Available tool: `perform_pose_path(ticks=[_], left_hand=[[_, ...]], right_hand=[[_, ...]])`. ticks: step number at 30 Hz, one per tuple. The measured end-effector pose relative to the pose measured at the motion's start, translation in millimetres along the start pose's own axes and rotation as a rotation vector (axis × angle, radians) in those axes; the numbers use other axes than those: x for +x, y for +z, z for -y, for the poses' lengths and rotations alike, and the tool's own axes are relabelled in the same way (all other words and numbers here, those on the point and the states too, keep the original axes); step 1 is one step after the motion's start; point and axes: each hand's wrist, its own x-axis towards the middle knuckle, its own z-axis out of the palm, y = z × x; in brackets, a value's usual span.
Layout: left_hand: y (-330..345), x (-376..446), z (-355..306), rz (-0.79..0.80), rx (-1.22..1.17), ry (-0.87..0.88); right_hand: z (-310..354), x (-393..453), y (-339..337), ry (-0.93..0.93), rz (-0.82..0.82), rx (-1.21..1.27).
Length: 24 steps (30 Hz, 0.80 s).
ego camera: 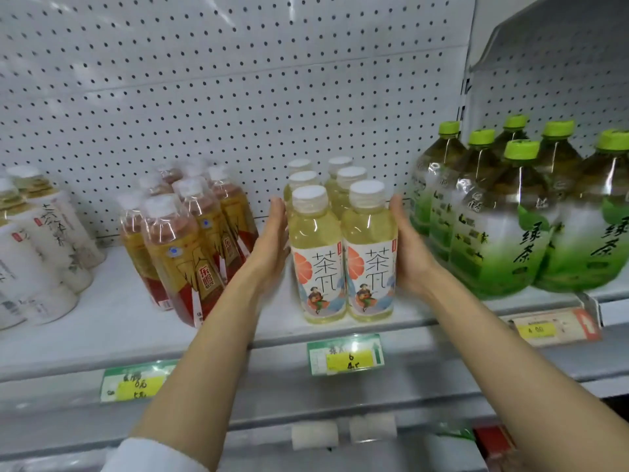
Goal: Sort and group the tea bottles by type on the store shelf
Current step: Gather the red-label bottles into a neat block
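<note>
Shelf: carries all bottle groups | pale tea bottles: two upright rows at mid-shelf, between your grips | left hand: flat, straight-fingered against their left flank | right hand: fingers straight along their right flank.

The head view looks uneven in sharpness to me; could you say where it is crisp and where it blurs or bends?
Head view: the pale yellow bottles between both hands are crisp; the green tea bottles at right and white bottles at left smear; the shelf edge bows with wide-angle distortion; price tags are soft.
</note>
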Motion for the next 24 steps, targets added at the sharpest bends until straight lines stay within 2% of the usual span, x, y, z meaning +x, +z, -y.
perform_pose_path(ticks=[3, 7, 13, 15, 17, 19, 22, 24], left_hand=[[17, 3, -6, -0.114, -0.042, 0.072], [20, 1, 2, -0.153, -0.071, 0.074], [3, -10, 6, -0.012, 0.009, 0.022], [5, -22, 6, 0.024, -0.033, 0.064], [11, -43, 4, 0.016, -0.066, 0.119], [20, -66, 6, 0.025, 0.015, 0.213], [28, -80, 17, 0.073, 0.231, 0.358], [25, -76, 22, 0.067, 0.261, 0.405]], right_hand=[[-3, 7, 13, 0.035, -0.106, 0.067], [-8, 9, 16, 0.026, -0.146, 0.116], [-12, 8, 20, -0.01, -0.199, 0.066], [-18, -1, 17, -0.025, -0.186, 0.032], [-28, -12, 10, -0.124, -0.132, 0.013], [-35, -25, 10, -0.239, -0.105, -0.071], [-35, -36, 24, -0.335, -0.21, -0.362], [-37, -40, 30, -0.383, -0.281, -0.457]])
